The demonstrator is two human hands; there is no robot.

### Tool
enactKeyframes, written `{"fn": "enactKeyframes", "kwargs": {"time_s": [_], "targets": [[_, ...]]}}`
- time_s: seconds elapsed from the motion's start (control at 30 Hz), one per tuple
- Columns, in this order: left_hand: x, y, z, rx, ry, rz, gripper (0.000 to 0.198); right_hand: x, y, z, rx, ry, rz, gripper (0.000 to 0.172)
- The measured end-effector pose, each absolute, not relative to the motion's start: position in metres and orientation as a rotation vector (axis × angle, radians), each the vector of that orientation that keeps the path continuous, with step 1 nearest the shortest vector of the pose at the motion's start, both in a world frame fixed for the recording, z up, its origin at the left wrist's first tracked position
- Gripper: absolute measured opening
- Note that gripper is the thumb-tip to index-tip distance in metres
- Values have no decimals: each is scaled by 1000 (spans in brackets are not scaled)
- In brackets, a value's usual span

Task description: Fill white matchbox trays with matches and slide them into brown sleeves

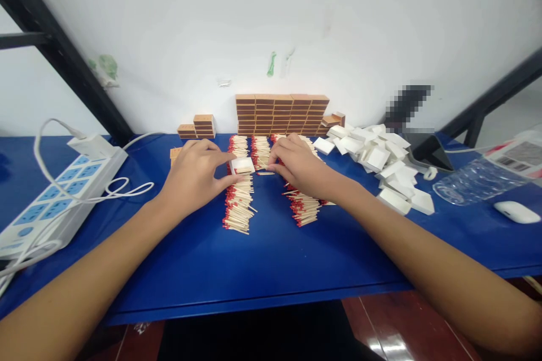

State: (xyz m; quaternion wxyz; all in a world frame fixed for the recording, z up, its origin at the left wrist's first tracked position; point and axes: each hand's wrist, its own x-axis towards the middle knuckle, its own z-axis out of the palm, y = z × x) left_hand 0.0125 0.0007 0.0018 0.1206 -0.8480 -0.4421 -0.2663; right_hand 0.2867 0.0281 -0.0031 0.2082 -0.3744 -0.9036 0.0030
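Note:
My left hand (199,172) grips a small white matchbox tray (242,164) between thumb and fingers, above a row of red-tipped matches (238,208). A few matches lie inside the tray. Just to its right, my right hand (298,166) pinches a match (265,174), its red tip pointing left toward the tray. Beneath and beside the right hand runs another row of matches (305,208), partly covered by the hand. A shorter pile of matches (259,149) lies between the two hands.
Stacked matchboxes (282,115) stand against the wall, with a few more matchboxes (204,124) to the left. White empty trays (393,166) form a heap at right, near a plastic bottle (478,180) and a white case (516,212). A power strip (63,197) with cables sits at left.

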Motion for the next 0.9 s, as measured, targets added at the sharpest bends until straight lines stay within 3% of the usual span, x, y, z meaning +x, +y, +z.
{"fn": "enactKeyframes", "kwargs": {"time_s": [0.23, 0.5, 0.73, 0.9], "targets": [[21, -5, 2, -2548, -1122, -892, 38, 278, 13, 2, -907, -2458, 164, 12], [26, -9, 1, -2636, -1011, -989, 37, 263, 0, 3, -867, -2443, -39, 19], [24, -7, 2, -2583, -1098, -1013, 39, 278, 8, 4, -792, -2413, 24, 4], [26, -9, 2, -2582, -1019, -997, 38, 273, 5, 2, -785, -2483, 64, 8]]}}
